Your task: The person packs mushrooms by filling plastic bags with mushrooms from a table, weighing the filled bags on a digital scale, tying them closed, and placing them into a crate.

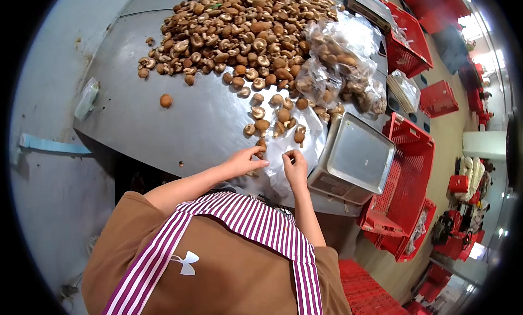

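Note:
My left hand (246, 161) is over the table's near edge, thumb and fingers apart. Its fingertips touch a brown mushroom (261, 144), partly hidden by them. Beside it, my right hand (295, 167) is closed in a pinch over a white plastic bag (311, 131); the fingers hide exactly what they grip, apparently the bag's film. A mushroom (299, 133) lies just beyond the right fingertips. Several loose mushrooms (284, 115) lie on and around the bag. A large mushroom heap (234, 31) covers the far part of the metal table (201, 119).
A metal box with a tray-like top (362, 154) stands right of my right hand. Clear bags of mushrooms (343, 56) lie behind it. Red crates (403, 173) stand beyond the table's right side. A wall (49, 86) borders the left.

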A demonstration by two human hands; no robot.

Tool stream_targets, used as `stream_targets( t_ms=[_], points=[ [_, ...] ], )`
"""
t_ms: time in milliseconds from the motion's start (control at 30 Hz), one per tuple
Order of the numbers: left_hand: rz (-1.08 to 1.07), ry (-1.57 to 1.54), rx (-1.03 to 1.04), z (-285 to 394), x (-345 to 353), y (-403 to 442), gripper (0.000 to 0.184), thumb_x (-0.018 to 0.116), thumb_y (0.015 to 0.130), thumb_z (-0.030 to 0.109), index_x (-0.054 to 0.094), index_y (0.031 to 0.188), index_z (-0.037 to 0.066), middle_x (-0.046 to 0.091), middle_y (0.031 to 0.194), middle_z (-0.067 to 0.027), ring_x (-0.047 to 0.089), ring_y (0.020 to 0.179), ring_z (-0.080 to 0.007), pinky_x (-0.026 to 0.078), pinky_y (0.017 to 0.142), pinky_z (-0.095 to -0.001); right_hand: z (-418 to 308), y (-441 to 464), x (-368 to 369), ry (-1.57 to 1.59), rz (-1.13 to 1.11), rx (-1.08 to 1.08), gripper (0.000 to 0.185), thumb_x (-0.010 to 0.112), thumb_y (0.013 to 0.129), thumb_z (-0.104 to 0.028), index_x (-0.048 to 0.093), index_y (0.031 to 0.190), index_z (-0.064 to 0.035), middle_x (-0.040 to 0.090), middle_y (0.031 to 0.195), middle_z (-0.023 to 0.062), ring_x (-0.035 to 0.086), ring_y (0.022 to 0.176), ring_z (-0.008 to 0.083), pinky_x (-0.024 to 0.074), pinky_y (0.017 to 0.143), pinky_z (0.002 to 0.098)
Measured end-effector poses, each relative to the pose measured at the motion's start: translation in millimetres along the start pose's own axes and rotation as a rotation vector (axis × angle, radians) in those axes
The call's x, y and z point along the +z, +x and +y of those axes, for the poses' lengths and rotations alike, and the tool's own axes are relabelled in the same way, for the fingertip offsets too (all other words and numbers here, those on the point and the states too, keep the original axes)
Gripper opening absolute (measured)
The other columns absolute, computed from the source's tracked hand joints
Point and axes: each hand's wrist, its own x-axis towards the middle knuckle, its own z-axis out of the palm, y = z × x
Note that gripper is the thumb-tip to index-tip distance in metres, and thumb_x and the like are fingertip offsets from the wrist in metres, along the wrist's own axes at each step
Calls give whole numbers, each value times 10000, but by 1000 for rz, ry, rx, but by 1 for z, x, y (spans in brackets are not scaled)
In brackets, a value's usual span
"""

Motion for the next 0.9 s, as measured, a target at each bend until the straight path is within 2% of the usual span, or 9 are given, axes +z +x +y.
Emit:
stream_targets(
  t_ms=[167, 233, 367, 500, 600, 667, 767, 833, 900],
  points=[
    [69, -277, -82, -9, 3, 14, 530, 702, 873, 382, 605, 1266, 40, 677, 1013, -98, 634, 818, -155, 523, 680, -302, -21, -13, 28, 123, -361, -122, 152, 668, 895, -124, 648, 963, 10, 651, 785, 48, 578, 674, 113, 467, 611, 270],
    [110, -275, -169, -33, -1, 22, 352, 654, 918, 317, 653, 1128, 33, 665, 892, -44, 598, 735, -102, 499, 627, -277, -24, -2, 29, 326, -371, 89, 152, 643, 922, -142, 666, 1001, -13, 644, 793, 31, 559, 649, 79, 442, 537, 252],
    [276, -344, -112, -54, -23, -3, 292, 624, 938, 261, 660, 1069, 3, 643, 827, -5, 562, 699, -83, 479, 576, -267, 5, 38, 17, 842, -89, 511, 187, 556, 958, -115, 590, 1117, -23, 591, 854, 71, 553, 643, 144, 466, 529, 295],
    [377, -299, -164, -94, -52, -32, 314, 581, 970, 244, 653, 1101, -33, 663, 877, -27, 571, 742, -104, 495, 665, -284, -4, 46, -5, 1213, -104, 497, 180, 553, 969, -147, 545, 1103, -27, 589, 946, 118, 570, 767, 231, 501, 651, 379],
    [416, -279, -202, -131, -56, -43, 289, 531, 989, 228, 657, 1067, -21, 664, 876, -55, 596, 761, -129, 506, 712, -309, -10, 44, 8, 1210, -146, 574, 193, 580, 957, -160, 549, 1100, -34, 596, 998, 128, 575, 793, 247, 498, 683, 408],
    [451, -285, -84, -161, -44, -40, 307, 517, 992, 240, 658, 1088, -15, 701, 947, -93, 622, 865, -170, 507, 772, -341, -4, 51, 21, 1127, -66, 618, 165, 641, 919, -194, 594, 1017, -69, 612, 869, 74, 569, 770, 222, 484, 684, 404],
    [507, -189, -130, -156, -33, -40, 327, 527, 973, 247, 634, 1135, -16, 698, 991, -137, 631, 898, -217, 498, 823, -358, -23, 68, 46, 1164, -98, 372, 124, 557, 922, -195, 580, 938, -74, 563, 774, 20, 529, 698, 141, 481, 668, 304],
    [453, -156, -237, -129, -33, -48, 340, 517, 953, 314, 652, 1133, 59, 692, 1043, -168, 654, 943, -294, 501, 829, -404, -87, 56, 72, 964, -10, 312, 147, 502, 937, -197, 573, 954, -70, 573, 850, 44, 554, 775, 152, 490, 725, 312],
    [542, -138, -210, -119, -23, -54, 347, 479, 973, 315, 658, 1104, 49, 695, 988, -185, 671, 895, -319, 506, 817, -434, -170, 9, 103, 631, -425, 102, 251, 492, 966, -223, 595, 1105, -40, 585, 1124, 117, 559, 1083, 215, 483, 920, 369]
  ],
)
